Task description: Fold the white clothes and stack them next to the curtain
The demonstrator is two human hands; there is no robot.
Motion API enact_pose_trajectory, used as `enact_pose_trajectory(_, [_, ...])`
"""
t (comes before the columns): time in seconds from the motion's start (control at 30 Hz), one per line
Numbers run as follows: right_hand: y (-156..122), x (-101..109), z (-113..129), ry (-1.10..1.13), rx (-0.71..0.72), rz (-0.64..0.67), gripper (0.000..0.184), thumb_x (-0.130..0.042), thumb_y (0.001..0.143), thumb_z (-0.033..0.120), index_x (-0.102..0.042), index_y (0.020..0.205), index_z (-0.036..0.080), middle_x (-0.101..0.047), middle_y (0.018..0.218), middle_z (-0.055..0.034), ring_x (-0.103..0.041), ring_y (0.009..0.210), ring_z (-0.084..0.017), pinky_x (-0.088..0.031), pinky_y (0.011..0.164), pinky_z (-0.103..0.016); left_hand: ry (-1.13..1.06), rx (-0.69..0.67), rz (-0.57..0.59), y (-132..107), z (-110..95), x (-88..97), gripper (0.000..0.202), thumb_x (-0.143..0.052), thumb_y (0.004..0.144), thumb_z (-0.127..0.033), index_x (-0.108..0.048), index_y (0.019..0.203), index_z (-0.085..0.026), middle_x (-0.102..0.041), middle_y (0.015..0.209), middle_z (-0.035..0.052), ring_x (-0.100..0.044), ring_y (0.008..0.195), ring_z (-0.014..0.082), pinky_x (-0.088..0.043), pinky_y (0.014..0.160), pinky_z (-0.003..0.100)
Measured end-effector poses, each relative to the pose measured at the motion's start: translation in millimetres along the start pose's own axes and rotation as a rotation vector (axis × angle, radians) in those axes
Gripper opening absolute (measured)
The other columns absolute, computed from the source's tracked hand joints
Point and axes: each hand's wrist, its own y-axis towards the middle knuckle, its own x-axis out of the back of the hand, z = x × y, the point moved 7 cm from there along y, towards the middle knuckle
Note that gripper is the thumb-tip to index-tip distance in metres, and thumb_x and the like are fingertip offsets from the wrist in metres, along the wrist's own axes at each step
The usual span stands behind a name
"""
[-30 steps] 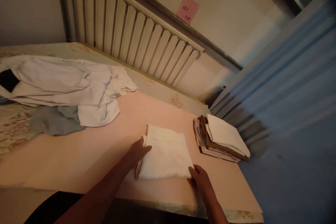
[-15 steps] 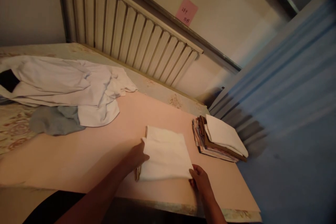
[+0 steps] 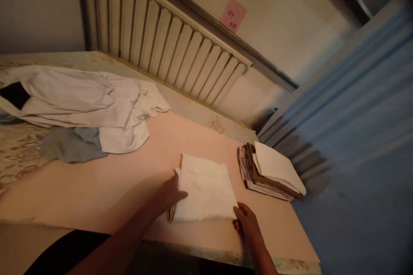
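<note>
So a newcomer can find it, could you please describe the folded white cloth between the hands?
On the pink surface, look left of the folded stack. The folded white cloth lies there, and unlike the white piece atop that stack, it is held by the left hand and right hand.

Folded white garment (image 3: 204, 189): soft matt cloth. Pink sheet (image 3: 274, 232): smooth, matt. Wall note (image 3: 232, 15): matt paper.
</note>
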Motion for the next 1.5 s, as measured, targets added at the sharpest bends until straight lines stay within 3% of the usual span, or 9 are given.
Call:
enact_pose_trajectory(0.2, [-3.4,-2.5,2.3,0.048,0.005,0.017,0.045,-0.075,0.063,0.050,-0.062,0.089,0.016,-0.052,0.055,0.0054,-0.040,0.037,-0.004,-0.025,0.038,-0.017,-0.006,0.029,-0.022,-21.4,-0.7,-3.2,0.071,-0.063,0.063,-0.021,-0.042,0.130,-0.011,-0.064,0.120,0.0139,-0.063,0.102,0.0236,-0.048,0.084,0.029])
enact_pose_trajectory(0.43, [-1.4,-2.2,0.9,0.045,0.001,0.018,0.045,-0.075,0.060,0.051,-0.062,0.087,0.017,-0.048,0.051,0.0073,-0.039,0.036,-0.006,-0.024,0.037,-0.019,0.000,0.004,0.029,-40.8,-2.7,-9.0,0.106,-0.063,0.059,-0.019,-0.008,0.149,-0.014,-0.066,0.104,0.0113,-0.065,0.084,0.0247,-0.049,0.066,0.029])
enact_pose_trajectory(0.73, [-1.1,0.3,-0.8,0.023,0.016,0.020,0.039,-0.072,0.064,0.045,-0.062,0.090,0.018,-0.047,0.053,0.0080,-0.040,0.037,-0.006,-0.024,0.037,-0.018,0.104,0.019,0.023,-37.3,1.0,-4.2,0.100,-0.058,0.064,-0.017,-0.006,0.149,-0.014,-0.066,0.090,0.0068,-0.065,0.070,0.0223,-0.048,0.058,0.028])
enact_pose_trajectory(0.8, [-1.6,0.7,0.4,0.021,0.016,0.014,0.039,-0.072,0.064,0.045,-0.062,0.090,0.018,-0.046,0.052,0.0085,-0.040,0.037,-0.006,-0.024,0.037,-0.018,0.221,0.017,-0.057,-32.7,-1.2,2.9,0.093,-0.059,0.069,-0.021,-0.011,0.149,-0.011,-0.067,0.093,0.0089,-0.066,0.078,0.0237,-0.050,0.067,0.031])
enact_pose_trajectory(0.93, [-0.8,1.1,1.1,0.022,0.024,0.007,0.038,-0.070,0.066,0.044,-0.062,0.090,0.017,-0.049,0.054,0.0072,-0.040,0.037,-0.006,-0.025,0.037,-0.018,0.505,-0.131,-0.441,-28.1,-24.1,18.4,0.058,-0.050,0.085,-0.025,-0.035,0.139,-0.010,-0.061,0.118,0.0173,-0.058,0.110,0.0287,-0.048,0.089,0.041])
enact_pose_trajectory(1.03, [0.5,1.2,-1.1,0.021,0.014,0.012,0.038,-0.070,0.067,0.045,-0.062,0.092,0.017,-0.048,0.053,0.0077,-0.040,0.036,-0.006,-0.024,0.037,-0.018,0.608,-0.382,-0.562,-24.5,-44.6,0.0,0.048,-0.047,0.088,-0.021,-0.043,0.135,-0.010,-0.055,0.132,0.0174,-0.048,0.125,0.0284,-0.040,0.103,0.044])
enact_pose_trajectory(1.13, [0.7,1.6,-2.6,0.020,0.007,0.010,0.040,-0.071,0.067,0.045,-0.062,0.093,0.017,-0.048,0.052,0.0076,-0.040,0.037,-0.006,-0.024,0.037,-0.018,0.675,-0.552,-0.499,-17.6,-51.9,-31.1,0.046,-0.046,0.088,-0.020,-0.047,0.134,-0.013,-0.049,0.142,0.0136,-0.038,0.136,0.0273,-0.032,0.112,0.046])
enact_pose_trajectory(1.23, [-0.2,1.7,-3.1,0.029,0.001,0.004,0.040,-0.070,0.068,0.045,-0.062,0.095,0.017,-0.048,0.051,0.0077,-0.039,0.037,-0.005,-0.023,0.037,-0.018,0.724,-0.587,-0.401,-12.5,-49.0,-51.2,0.042,-0.043,0.091,-0.024,-0.051,0.132,-0.016,-0.046,0.146,0.0091,-0.032,0.140,0.0256,-0.023,0.116,0.047])
enact_pose_trajectory(1.5, [-1.6,0.0,-1.3,0.029,0.006,-0.013,0.040,-0.072,0.064,0.047,-0.063,0.090,0.018,-0.052,0.053,0.0058,-0.039,0.036,-0.006,-0.023,0.036,-0.019,0.768,-0.490,-0.277,-6.2,-32.7,-55.2,0.048,-0.041,0.093,-0.029,-0.046,0.139,-0.018,-0.038,0.152,0.0084,-0.024,0.144,0.0263,-0.017,0.117,0.049])
